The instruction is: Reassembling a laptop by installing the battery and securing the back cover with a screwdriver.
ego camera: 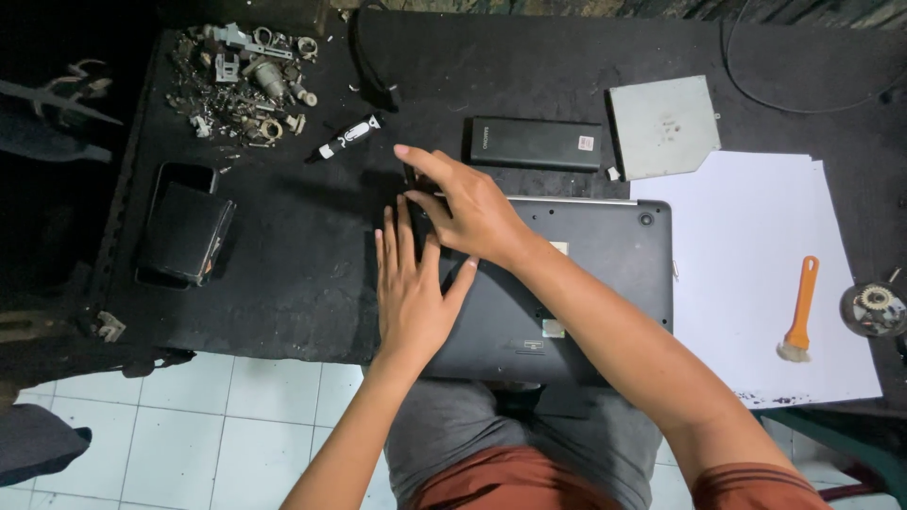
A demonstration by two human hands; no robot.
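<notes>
Black laptop (567, 293) lies underside up at near edge of dark surface (302, 274); small white label near its middle, another lower down. Left hand (411, 293) flat on its left part, fingers spread, gripping nothing. Right hand (463, 208) at upper left corner, fingers curled (grip state unclear). Black rectangular battery (536, 144) beyond, red-white sticker at right end. Grey optical drive (661, 127) beside it, white paper (756, 283) right.

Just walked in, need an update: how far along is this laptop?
Done: a battery and a flat drive lie apart on the table. In hand: both hands, left and right, press the upturned laptop at its corner. Left: its bottom cover is still on.
</notes>
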